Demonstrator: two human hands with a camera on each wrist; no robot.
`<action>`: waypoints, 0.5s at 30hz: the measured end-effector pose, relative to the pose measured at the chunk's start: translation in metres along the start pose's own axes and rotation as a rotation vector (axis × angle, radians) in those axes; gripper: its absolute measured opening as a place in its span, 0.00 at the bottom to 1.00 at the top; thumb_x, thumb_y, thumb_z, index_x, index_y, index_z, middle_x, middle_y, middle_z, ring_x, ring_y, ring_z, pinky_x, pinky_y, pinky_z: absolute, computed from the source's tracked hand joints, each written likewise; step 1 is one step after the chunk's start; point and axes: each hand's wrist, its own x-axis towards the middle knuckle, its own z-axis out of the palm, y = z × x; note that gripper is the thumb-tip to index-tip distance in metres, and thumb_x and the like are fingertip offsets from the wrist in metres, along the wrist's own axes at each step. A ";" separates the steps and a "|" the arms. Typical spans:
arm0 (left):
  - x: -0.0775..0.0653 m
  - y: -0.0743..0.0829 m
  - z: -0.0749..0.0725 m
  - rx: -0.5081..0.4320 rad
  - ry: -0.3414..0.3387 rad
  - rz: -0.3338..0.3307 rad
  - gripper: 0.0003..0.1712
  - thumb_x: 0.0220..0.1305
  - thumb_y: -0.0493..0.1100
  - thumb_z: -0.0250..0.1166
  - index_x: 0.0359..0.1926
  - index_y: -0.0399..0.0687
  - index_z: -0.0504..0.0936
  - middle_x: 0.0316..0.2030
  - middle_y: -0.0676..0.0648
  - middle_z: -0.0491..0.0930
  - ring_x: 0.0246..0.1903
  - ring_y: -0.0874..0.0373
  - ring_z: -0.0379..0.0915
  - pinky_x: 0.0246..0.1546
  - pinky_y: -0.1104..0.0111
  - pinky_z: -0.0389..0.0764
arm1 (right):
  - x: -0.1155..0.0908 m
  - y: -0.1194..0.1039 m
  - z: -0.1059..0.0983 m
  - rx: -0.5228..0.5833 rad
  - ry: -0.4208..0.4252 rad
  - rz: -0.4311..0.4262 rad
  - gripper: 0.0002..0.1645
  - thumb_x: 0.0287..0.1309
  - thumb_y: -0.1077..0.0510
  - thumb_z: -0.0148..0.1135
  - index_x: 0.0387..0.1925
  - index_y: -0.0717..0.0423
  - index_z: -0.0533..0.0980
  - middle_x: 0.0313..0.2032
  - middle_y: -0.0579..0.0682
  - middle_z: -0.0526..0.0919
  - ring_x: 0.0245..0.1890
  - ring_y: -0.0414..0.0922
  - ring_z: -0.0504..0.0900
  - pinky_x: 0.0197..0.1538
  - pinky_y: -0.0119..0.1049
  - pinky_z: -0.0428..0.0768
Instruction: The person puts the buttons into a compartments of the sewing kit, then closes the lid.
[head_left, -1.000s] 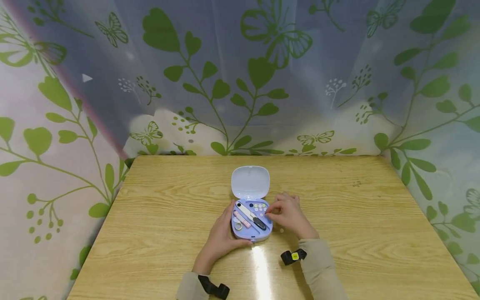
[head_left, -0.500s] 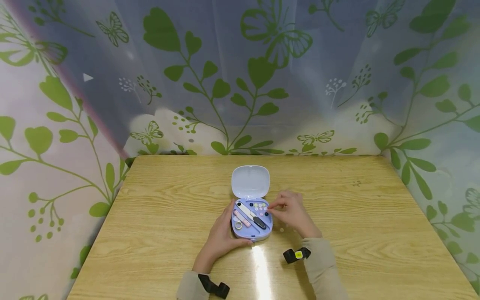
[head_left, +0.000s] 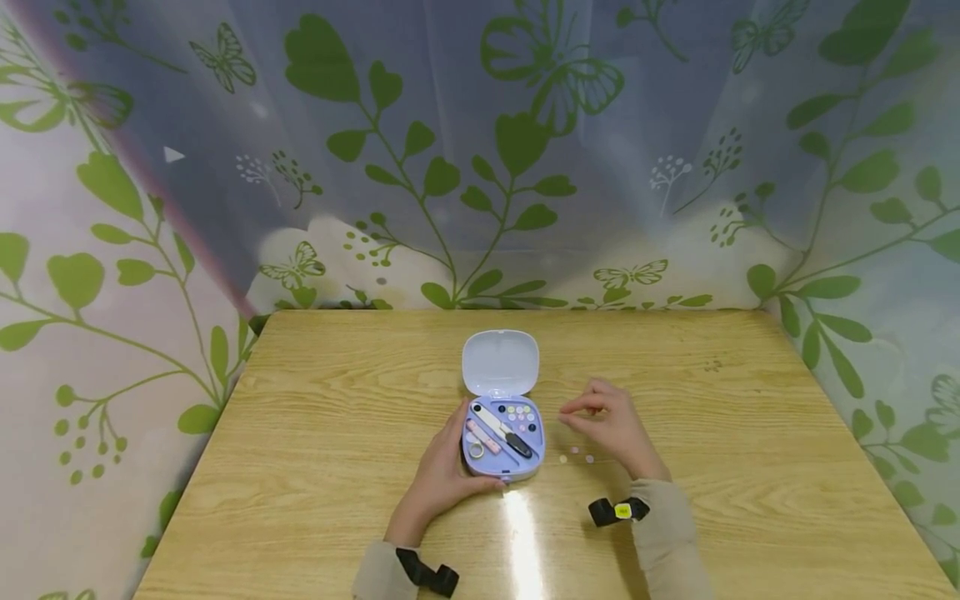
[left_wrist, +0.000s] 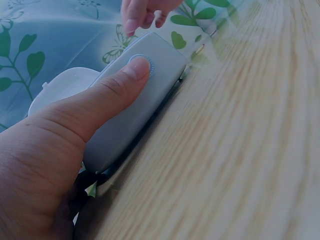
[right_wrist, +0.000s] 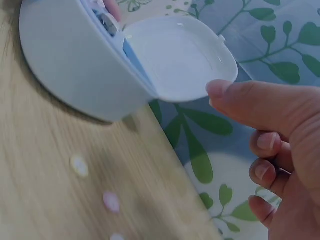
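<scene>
A lavender sewing box [head_left: 538,467] stands on the table with its pale lid [head_left: 501,364] raised. My left hand [head_left: 444,468] grips the box from the left, its thumb pressing the round front catch [left_wrist: 152,65]. Inside lie black-handled scissors [head_left: 517,445], a pink-and-white stick [head_left: 483,437], a small ring-shaped item [head_left: 477,451] and several buttons [head_left: 521,413]; one black button [head_left: 532,427] sits at the right. Right of the box, my right hand [head_left: 611,425] hovers with loosely bent fingers, and nothing shows between them.
On the wooden table [head_left: 337,392], a yellowish button [right_wrist: 79,166] and two pink buttons [head_left: 575,450] lie just right of the box. Patterned cloth [head_left: 480,167] hangs behind the table and at both sides. Each wrist carries a black camera mount [head_left: 619,511].
My right hand has drawn back from the box to the right, uncovering the black button inside and the pink buttons on the table. The left hand keeps its grip.
</scene>
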 end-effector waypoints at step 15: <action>0.001 0.000 0.000 0.002 -0.007 -0.009 0.78 0.34 0.61 0.84 0.80 0.52 0.43 0.77 0.50 0.48 0.74 0.48 0.48 0.72 0.50 0.54 | -0.033 0.034 0.000 0.016 0.005 0.067 0.09 0.44 0.69 0.77 0.27 0.54 0.87 0.22 0.45 0.72 0.29 0.41 0.67 0.33 0.30 0.67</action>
